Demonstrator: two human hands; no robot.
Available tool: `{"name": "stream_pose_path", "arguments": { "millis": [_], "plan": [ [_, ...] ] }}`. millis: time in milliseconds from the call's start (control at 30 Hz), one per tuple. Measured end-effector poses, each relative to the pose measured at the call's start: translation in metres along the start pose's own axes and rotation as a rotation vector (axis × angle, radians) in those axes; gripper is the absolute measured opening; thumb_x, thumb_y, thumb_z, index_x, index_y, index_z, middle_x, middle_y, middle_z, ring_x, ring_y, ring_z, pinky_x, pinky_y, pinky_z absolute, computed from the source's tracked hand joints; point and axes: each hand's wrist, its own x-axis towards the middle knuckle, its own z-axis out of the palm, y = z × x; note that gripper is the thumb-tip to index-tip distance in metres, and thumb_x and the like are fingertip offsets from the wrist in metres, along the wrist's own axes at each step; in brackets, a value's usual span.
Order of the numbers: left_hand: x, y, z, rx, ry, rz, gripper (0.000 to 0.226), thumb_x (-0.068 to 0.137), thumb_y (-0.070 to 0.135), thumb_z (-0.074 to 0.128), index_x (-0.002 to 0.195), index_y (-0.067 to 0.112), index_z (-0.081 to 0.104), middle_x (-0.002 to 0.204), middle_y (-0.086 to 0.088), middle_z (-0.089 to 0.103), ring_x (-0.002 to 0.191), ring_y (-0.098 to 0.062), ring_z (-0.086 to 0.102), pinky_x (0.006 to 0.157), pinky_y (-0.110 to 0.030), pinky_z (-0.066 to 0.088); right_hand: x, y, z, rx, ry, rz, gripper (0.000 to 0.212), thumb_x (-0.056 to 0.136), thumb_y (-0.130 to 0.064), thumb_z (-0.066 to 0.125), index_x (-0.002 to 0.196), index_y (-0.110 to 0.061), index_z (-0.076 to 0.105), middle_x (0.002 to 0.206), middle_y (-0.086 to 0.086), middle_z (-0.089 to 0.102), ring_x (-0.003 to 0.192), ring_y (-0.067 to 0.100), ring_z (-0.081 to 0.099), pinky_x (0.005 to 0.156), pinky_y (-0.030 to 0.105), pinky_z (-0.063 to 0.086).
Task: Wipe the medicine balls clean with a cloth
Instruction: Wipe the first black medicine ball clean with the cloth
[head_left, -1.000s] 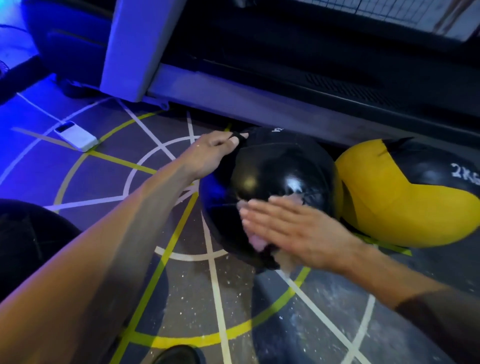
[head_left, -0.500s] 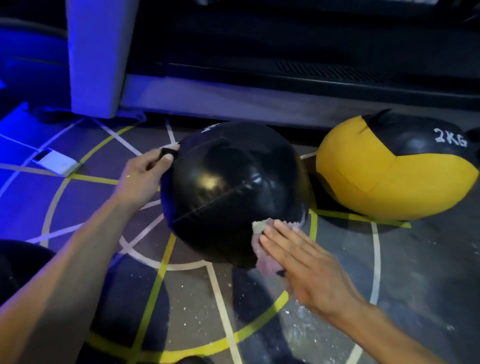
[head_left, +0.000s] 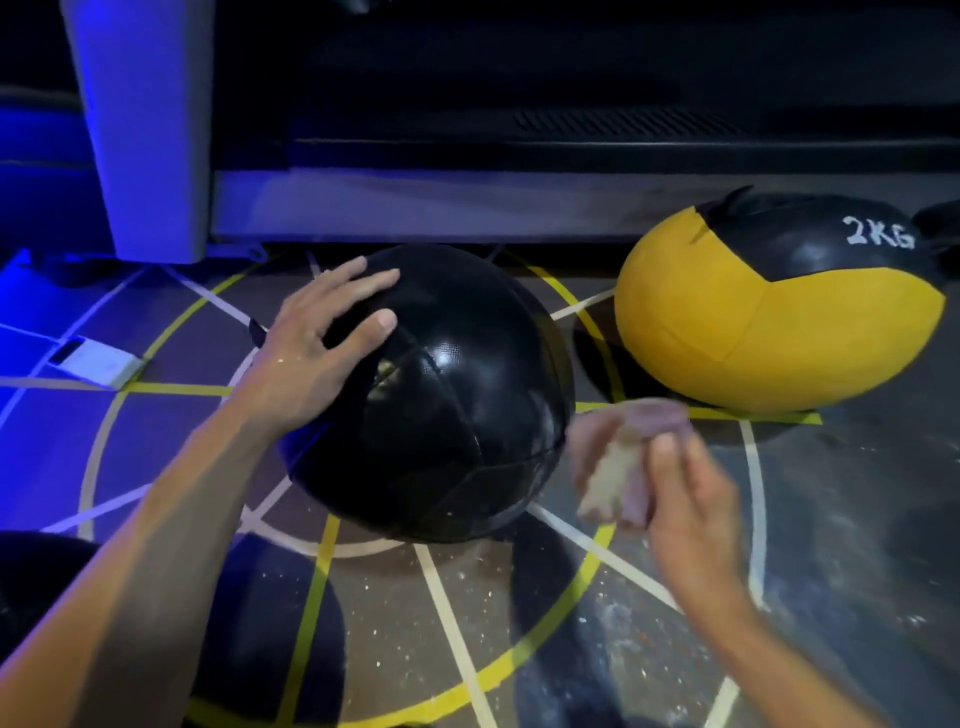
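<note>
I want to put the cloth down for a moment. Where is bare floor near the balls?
Bare floor lies right of the right hand, below the yellow ball. Also bare in front of the black ball. The gap between the balls is tight.

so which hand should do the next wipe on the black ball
Right hand: it holds the cloth just off the black ball, while the left hand rests spread on top, steadying it.

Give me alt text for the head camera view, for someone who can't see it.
A person's left hand rests with spread fingers on a black medicine ball on a gym floor, while the right hand holds a blurred cloth just off the ball's right side. A yellow and black 2KG ball sits further right.
</note>
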Motion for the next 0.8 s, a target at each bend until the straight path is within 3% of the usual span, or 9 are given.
{"name": "stream_pose_path", "arguments": {
  "millis": [100,167,233,300,400,533,667,733,800],
  "plan": [
    [0.003,0.0,-0.004,-0.079,0.004,-0.02,0.043,0.095,0.061,0.056,0.136,0.051,0.056,0.157,0.014,0.043,0.146,0.006,0.033,0.12,-0.018,0.022,0.033,-0.001,0.004,0.169,0.133,0.124,0.035,0.112,-0.02,0.034,0.117,-0.019,0.068,0.099,-0.008,0.076,0.092,0.005,0.071,0.074,0.023,0.057],
    [0.006,0.001,-0.005,-0.109,0.01,-0.047,0.035,0.1,0.049,0.06,0.135,0.048,0.057,0.156,0.014,0.044,0.144,0.009,0.032,0.115,-0.008,0.022,0.048,0.006,0.03,0.207,0.099,0.15,0.034,0.112,-0.02,0.037,0.115,-0.024,0.07,0.106,-0.018,0.075,0.101,-0.002,0.067,0.084,0.017,0.052],
    [0.009,0.002,-0.007,-0.113,0.014,-0.056,0.037,0.099,0.042,0.057,0.136,0.044,0.057,0.155,0.013,0.044,0.143,0.012,0.032,0.112,-0.003,0.022,0.054,0.012,0.064,0.192,0.059,0.16,0.03,0.111,-0.024,0.041,0.109,-0.028,0.07,0.107,-0.022,0.073,0.104,-0.001,0.065,0.09,0.025,0.049],
    [0.012,0.001,-0.008,-0.12,0.021,-0.067,0.037,0.1,0.038,0.056,0.136,0.042,0.057,0.154,0.015,0.045,0.14,0.016,0.033,0.11,-0.001,0.021,0.045,0.006,0.091,0.045,0.042,0.062,0.03,0.11,-0.026,0.04,0.122,-0.026,0.068,0.129,-0.018,0.066,0.126,-0.001,0.055,0.107,0.034,0.045],
    [0.013,-0.006,-0.01,-0.147,0.042,-0.084,0.034,0.101,0.034,0.056,0.134,0.043,0.058,0.152,0.016,0.047,0.139,0.015,0.036,0.11,-0.002,0.023,0.008,-0.006,0.116,-0.095,-0.053,-0.273,0.037,0.109,-0.011,0.042,0.144,-0.005,0.054,0.156,0.012,0.046,0.147,-0.005,0.029,0.122,0.022,0.025],
    [0.006,-0.014,-0.017,-0.202,0.045,-0.114,0.036,0.097,0.04,0.057,0.132,0.047,0.059,0.153,0.018,0.047,0.142,0.008,0.037,0.114,-0.013,0.027,0.013,0.017,0.115,-0.343,-0.33,-0.73,0.049,0.106,-0.011,0.044,0.155,-0.01,0.038,0.164,0.008,0.034,0.155,0.024,0.024,0.126,0.05,0.022],
    [0.0,-0.025,-0.022,-0.246,0.066,-0.135,0.038,0.097,0.04,0.057,0.135,0.044,0.06,0.153,0.018,0.048,0.143,0.005,0.038,0.116,-0.022,0.028,0.064,0.014,0.104,-0.031,-0.071,-0.306,0.052,0.11,-0.014,0.04,0.149,-0.047,0.041,0.157,-0.01,0.045,0.136,0.012,0.048,0.115,0.052,0.041],
    [0.001,-0.027,-0.02,-0.254,0.087,-0.133,0.035,0.1,0.036,0.058,0.133,0.045,0.061,0.153,0.017,0.049,0.143,0.003,0.039,0.116,-0.023,0.029,0.051,0.004,0.117,-0.018,-0.068,-0.265,0.046,0.109,-0.007,0.043,0.151,-0.024,0.047,0.155,-0.01,0.046,0.144,0.01,0.042,0.116,0.055,0.04],
    [0.0,-0.029,-0.02,-0.25,0.092,-0.136,0.033,0.1,0.036,0.058,0.131,0.048,0.061,0.153,0.018,0.049,0.144,0.002,0.039,0.116,-0.023,0.029,0.015,0.004,0.132,-0.158,-0.162,-0.436,0.047,0.108,-0.006,0.044,0.155,-0.005,0.039,0.162,0.005,0.039,0.155,0.02,0.026,0.126,0.048,0.024]
  ]
}}
